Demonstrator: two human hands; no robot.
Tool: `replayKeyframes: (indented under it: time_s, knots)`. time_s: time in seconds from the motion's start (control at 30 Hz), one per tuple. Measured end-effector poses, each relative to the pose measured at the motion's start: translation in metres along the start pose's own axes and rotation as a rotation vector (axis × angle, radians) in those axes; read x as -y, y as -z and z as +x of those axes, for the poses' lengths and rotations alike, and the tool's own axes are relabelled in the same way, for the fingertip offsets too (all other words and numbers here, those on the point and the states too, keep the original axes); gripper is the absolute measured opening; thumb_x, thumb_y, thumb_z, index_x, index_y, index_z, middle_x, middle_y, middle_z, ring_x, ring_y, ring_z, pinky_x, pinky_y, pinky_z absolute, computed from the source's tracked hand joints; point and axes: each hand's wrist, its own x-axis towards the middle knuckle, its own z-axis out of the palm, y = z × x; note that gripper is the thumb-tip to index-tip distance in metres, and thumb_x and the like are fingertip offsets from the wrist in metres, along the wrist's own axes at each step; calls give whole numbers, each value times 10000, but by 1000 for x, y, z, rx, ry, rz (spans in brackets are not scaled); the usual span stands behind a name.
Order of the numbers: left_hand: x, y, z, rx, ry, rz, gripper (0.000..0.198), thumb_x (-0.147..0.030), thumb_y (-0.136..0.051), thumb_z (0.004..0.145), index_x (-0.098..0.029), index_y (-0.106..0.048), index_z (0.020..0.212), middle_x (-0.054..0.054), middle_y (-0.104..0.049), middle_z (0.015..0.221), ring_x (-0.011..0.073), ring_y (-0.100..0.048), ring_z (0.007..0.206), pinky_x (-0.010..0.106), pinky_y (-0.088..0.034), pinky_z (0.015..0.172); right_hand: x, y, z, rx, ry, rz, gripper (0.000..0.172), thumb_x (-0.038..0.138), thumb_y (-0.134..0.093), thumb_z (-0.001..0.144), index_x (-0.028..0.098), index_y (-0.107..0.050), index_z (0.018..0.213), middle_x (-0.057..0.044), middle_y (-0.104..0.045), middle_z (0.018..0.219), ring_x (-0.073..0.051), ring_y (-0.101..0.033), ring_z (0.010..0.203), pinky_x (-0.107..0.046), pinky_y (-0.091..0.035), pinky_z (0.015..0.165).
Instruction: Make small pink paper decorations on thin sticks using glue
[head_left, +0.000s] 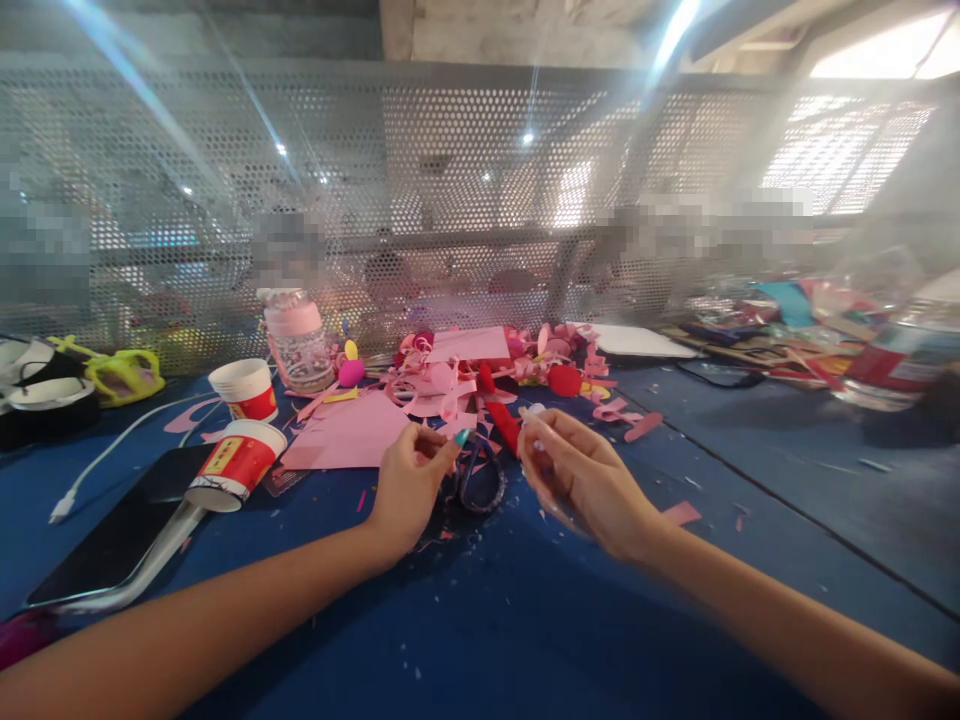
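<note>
My left hand [411,482] is in a pinch over the middle of the table. Something small and teal [463,437] shows at its fingertips; I cannot tell if it is a nail or a held piece. Just right of that hand lies a dark loop like a scissors handle [484,490]. My right hand [589,475] is raised with curled fingers, slightly blurred. A small whitish bit [534,410] shows at its fingertips, too unclear to name. Between the hands is a long red object [499,412]. Behind them spreads a heap of pink paper scraps [450,385].
A pink sheet [352,430] lies left of the heap. Two paper cups [244,465], a phone [112,530], a white cable [94,465] and a pink-lidded bottle [300,345] stand or lie leftward. A clear bottle [889,365] is at right. A perforated screen [465,170] borders the back.
</note>
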Motion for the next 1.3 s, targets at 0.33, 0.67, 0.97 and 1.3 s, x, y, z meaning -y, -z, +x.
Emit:
replayKeyframes:
  time_s: [0.33,0.67,0.97,1.3]
  knots:
    - [-13,12,-29,200,-827,392,293,-304,-386,866,-135,-464,1093,106,-514,1008,210,-430,941,365,-350,827,-9,-23,-20,278,-427,142,428,432,-553,741,158,-438,432,69,-370,265,-20,-236,179,-137,-107,195]
    - [-9,9,-19,338,-917,500,273,-186,-311,895,-130,-566,815,64,-589,774,167,-461,747,311,-383,705,-20,-14,-13,375,-414,163,421,366,-539,771,158,-404,431,86,-327,278,-13,-204,204,-143,-94,228]
    - [-5,13,-7,457,-954,407,244,-146,-314,881,-104,-554,874,80,-584,785,162,-487,743,290,-408,695,-25,-11,-14,348,-355,94,434,420,-492,810,161,-401,474,87,-343,316,-15,-229,217,-147,-111,232]
    - [-4,11,-9,437,-923,414,223,-84,-307,840,-120,-527,837,70,-563,754,160,-484,711,276,-423,646,-28,-11,-13,325,-375,45,437,450,-473,814,168,-396,489,97,-317,314,-17,-219,215,-155,-112,231]
